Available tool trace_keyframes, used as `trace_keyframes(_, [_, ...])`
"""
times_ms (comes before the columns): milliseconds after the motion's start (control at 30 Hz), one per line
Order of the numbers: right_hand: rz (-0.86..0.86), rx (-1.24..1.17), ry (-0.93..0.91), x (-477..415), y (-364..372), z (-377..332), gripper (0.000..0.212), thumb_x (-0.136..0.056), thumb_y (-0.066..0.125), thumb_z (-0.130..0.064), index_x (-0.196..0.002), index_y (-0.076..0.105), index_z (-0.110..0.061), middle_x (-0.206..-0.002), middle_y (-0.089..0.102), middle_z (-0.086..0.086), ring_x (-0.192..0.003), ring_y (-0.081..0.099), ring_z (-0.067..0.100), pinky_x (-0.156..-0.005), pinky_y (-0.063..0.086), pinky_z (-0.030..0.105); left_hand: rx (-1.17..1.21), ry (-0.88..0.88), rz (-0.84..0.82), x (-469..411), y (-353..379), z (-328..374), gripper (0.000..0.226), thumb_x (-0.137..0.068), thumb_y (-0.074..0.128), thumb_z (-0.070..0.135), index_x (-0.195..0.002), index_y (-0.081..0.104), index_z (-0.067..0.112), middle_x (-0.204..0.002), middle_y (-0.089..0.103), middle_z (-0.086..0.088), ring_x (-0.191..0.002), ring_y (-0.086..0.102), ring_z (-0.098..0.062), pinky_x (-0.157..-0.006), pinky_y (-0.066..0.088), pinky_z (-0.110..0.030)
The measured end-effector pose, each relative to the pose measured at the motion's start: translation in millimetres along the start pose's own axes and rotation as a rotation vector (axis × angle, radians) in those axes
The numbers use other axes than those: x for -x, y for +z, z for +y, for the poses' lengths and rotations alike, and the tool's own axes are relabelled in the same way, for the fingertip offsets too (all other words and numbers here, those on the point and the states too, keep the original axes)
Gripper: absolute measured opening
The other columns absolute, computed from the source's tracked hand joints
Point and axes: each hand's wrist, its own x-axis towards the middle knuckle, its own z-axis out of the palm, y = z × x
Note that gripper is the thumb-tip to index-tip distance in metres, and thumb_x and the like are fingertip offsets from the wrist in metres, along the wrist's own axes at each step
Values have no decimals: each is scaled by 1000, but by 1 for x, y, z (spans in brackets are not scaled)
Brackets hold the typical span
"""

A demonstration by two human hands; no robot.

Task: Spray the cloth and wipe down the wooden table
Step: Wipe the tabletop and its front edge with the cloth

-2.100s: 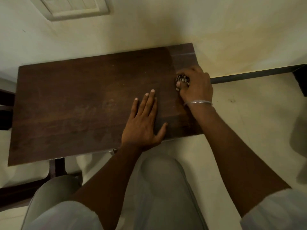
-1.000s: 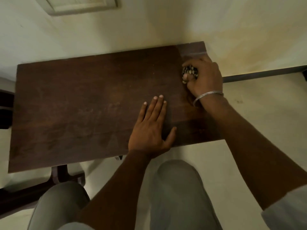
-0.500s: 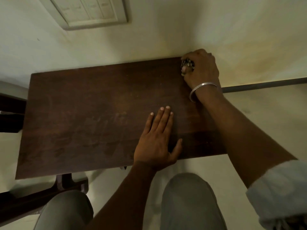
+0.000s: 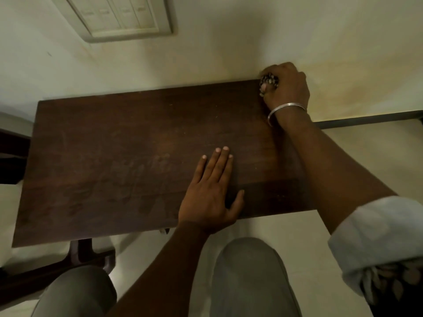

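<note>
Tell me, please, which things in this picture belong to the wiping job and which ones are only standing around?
Part of the job:
wooden table
patterned cloth, bunched in the right hand at the table's far right corner
left hand, flat on the tabletop

Just there:
switch panel on the wall
metal bangle on the right wrist

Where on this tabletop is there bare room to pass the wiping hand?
Bare: the table from its left edge to the left hand, and the far strip along the wall. Crowded: the far right corner, where the right hand grips the cloth.
</note>
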Motion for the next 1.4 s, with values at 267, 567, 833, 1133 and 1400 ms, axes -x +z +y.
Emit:
trace_keyframes(267, [10,-15,-19,11,-4,20,32,-82,56,-16,-107,67,-31,-120,58,-2,-107,52,31,-76,38,28,-6,1,16,-1,1,-1,78,-99,35,56,-160,23,7,-169,14,-10,-158,5,-19,-127,12,-47])
trace_keyframes(567, [-34,-47,-93,16,-18,30,35,-73,54,-18,-104,69,-27,-114,61,6,-104,58,34,-85,51,41,-13,8,40,-1,4,-2,78,-100,36,54,-159,24,6,-169,16,-11,-157,8,-20,-127,13,-47])
trace_keyframes(833, [-115,-38,-101,-6,-30,40,36,-69,66,-17,-103,73,-24,-112,66,10,-107,61,28,-92,46,29,-17,11,67,-2,5,-4,77,-98,37,53,-158,29,5,-168,21,-12,-157,13,-23,-127,11,-46])
trace_keyframes(1133, [-112,-87,-139,65,-44,49,32,-70,70,-11,-99,73,-25,-110,64,5,-102,63,25,-90,50,31,-38,20,108,-2,9,-6,77,-97,39,51,-157,31,4,-167,23,-12,-156,16,-23,-127,13,-46])
trace_keyframes(1400, [-119,-59,-123,94,-43,45,33,-74,66,-9,-101,71,-27,-111,62,4,-100,60,29,-85,50,30,-35,23,129,-3,10,-6,75,-98,39,50,-157,30,5,-167,22,-11,-156,15,-22,-128,9,-43])
